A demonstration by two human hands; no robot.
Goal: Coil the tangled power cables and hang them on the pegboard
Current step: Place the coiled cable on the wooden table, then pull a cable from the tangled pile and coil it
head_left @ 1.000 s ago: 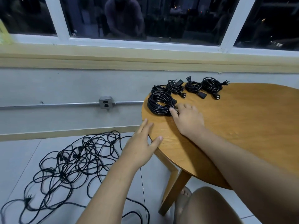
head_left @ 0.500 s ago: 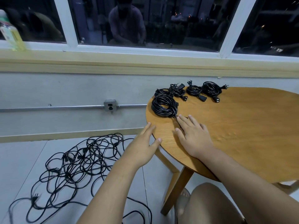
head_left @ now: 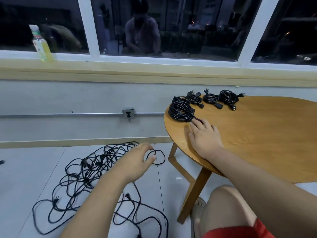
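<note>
Round wooden table under a dark window, with coiled cables along its far edge. Right hand lies flat, unclenched, fingertips touching the nearest coil. Left hand hovers loosely curled, grasping nothing, over tangled cables on the tiled floor.

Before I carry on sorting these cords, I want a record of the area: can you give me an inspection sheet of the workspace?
Surface: round wooden table, coils grouped at its far left edge.
Job's things: nearest coil bundled on the table; more coils in a row behind it; pegboard not seen.
Clutter: bottle on the window sill.
Hands: right hand flat on the table, fingertips at the nearest coil's end; left hand loosely curled above the tangled cables, seemingly holding nothing.
Cables: tangled cables lie loose on the tiled floor, plugs showing.
Surroundings: wall outlet below the window; dark outside.
</note>
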